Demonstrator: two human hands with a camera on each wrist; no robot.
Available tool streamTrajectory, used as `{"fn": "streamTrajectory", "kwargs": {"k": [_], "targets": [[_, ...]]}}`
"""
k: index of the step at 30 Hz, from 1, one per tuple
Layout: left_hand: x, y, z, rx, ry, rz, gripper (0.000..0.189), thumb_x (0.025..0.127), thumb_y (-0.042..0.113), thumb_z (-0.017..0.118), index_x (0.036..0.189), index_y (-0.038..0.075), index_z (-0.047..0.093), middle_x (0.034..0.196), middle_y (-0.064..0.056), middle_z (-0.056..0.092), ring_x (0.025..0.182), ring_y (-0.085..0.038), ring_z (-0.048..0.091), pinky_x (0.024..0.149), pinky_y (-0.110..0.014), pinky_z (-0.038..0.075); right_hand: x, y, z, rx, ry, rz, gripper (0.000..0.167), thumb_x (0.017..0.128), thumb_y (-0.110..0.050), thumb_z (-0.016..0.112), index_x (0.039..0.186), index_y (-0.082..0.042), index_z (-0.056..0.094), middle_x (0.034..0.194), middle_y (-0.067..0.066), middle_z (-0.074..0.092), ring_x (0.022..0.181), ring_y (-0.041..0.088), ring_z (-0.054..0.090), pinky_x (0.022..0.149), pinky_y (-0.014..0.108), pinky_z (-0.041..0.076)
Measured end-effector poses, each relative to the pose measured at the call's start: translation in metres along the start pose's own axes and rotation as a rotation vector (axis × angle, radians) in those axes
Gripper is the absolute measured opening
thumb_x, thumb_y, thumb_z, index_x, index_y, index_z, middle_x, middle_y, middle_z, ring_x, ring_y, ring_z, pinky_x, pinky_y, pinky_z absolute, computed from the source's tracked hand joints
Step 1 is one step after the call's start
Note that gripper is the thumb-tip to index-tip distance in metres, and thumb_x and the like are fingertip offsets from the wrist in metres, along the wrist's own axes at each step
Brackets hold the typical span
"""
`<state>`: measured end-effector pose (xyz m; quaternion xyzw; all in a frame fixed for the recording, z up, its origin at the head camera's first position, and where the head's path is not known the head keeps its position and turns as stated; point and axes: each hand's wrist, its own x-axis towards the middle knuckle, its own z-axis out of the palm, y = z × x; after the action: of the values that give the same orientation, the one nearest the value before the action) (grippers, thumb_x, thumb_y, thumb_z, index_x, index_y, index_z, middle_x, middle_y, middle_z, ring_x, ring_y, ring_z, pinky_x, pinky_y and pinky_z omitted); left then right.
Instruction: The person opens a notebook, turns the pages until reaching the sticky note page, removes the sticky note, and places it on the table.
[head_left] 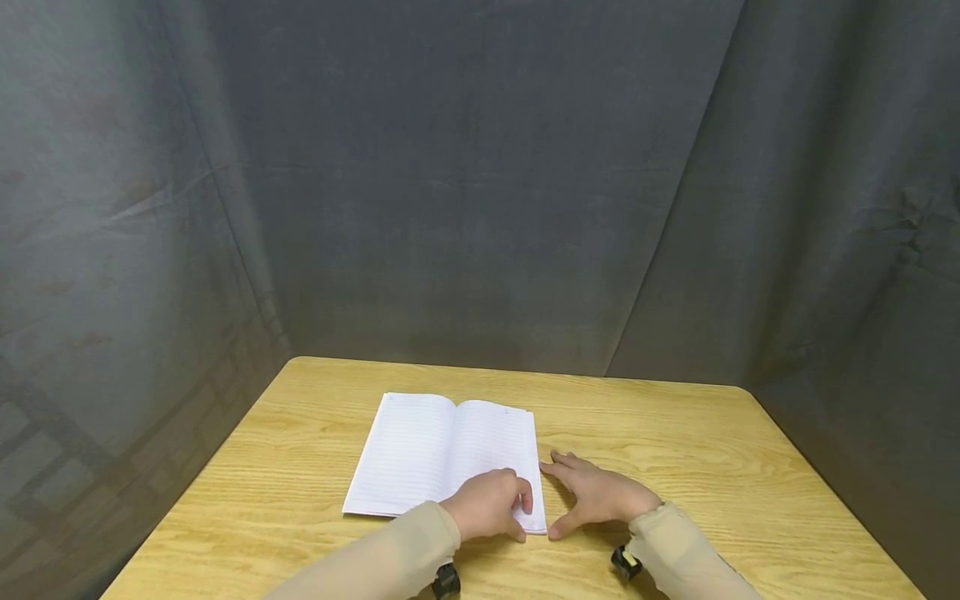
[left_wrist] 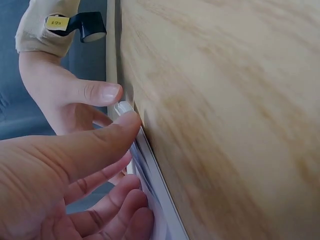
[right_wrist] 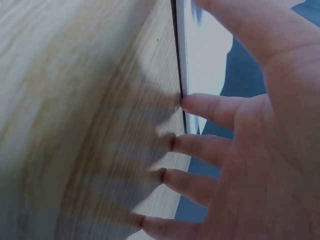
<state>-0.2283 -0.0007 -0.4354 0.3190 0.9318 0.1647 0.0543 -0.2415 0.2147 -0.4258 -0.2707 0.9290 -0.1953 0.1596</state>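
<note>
An open notebook with blank ruled pages lies on the wooden table. At its lower right corner my left hand has its fingers bent over the right-hand page. The left wrist view shows that thumb at the notebook's corner, pinching the page edge; the index fingertip is partly hidden. Along the notebook's right side is my right hand, its fingers spread. In the right wrist view, one fingertip touches the notebook's side, and the other fingertips rest on the table.
The light wooden table extends on both sides of the notebook. Grey cloth hangs behind the table and at its left and right. Each wrist carries a small black device by the beige sleeve.
</note>
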Motion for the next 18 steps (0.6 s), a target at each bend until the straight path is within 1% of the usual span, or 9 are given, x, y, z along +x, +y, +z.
{"fn": "streamTrajectory", "kwargs": {"k": [5,9,11,15,18], "targets": [[0.0018,-0.0018,-0.0009,-0.018,-0.002,-0.005,0.03,0.063,0.028,0.088,0.08,0.023,0.065,0.074,0.011,0.05,0.066,-0.003,0.044,0.063,-0.019,0.041,0.0004,0.0002,-0.0002,0.006,-0.008,0.005,0.096,0.071,-0.049,0.081,0.146,-0.006,0.039,0.153,0.031,0.024,0.138,0.054,0.025,0.101,0.071,0.03],[0.0034,-0.0035,-0.0025,-0.038,-0.014,-0.008,0.029,0.063,0.028,0.088,0.08,0.022,0.065,0.074,0.011,0.051,0.066,-0.003,0.045,0.065,-0.019,0.042,0.0011,0.0006,0.0,0.008,-0.012,0.012,0.096,0.071,-0.049,0.081,0.146,-0.006,0.039,0.153,0.03,0.023,0.138,0.054,0.024,0.101,0.071,0.029],[0.004,-0.0045,-0.0029,-0.055,-0.026,-0.009,0.027,0.065,0.028,0.087,0.08,0.022,0.066,0.074,0.011,0.051,0.067,-0.002,0.045,0.066,-0.019,0.042,0.0013,0.0008,0.0001,0.01,-0.013,0.014,0.096,0.071,-0.049,0.081,0.146,-0.006,0.039,0.153,0.03,0.023,0.138,0.054,0.024,0.101,0.071,0.029],[0.0041,-0.0059,-0.0037,-0.09,-0.04,-0.005,0.016,0.074,0.023,0.082,0.079,0.021,0.067,0.07,0.013,0.053,0.065,-0.001,0.046,0.065,-0.017,0.042,0.0013,0.0011,0.0002,0.011,-0.011,0.013,0.096,0.071,-0.049,0.082,0.146,-0.006,0.04,0.153,0.03,0.024,0.138,0.054,0.024,0.103,0.07,0.028],[0.0048,-0.006,-0.0034,-0.081,-0.014,0.016,0.009,0.082,0.015,0.075,0.077,0.018,0.069,0.068,0.013,0.057,0.063,0.0,0.047,0.065,-0.016,0.042,0.0008,0.002,-0.0001,0.012,-0.007,0.012,0.097,0.07,-0.049,0.082,0.146,-0.006,0.04,0.153,0.03,0.024,0.138,0.054,0.024,0.104,0.069,0.028]]}}
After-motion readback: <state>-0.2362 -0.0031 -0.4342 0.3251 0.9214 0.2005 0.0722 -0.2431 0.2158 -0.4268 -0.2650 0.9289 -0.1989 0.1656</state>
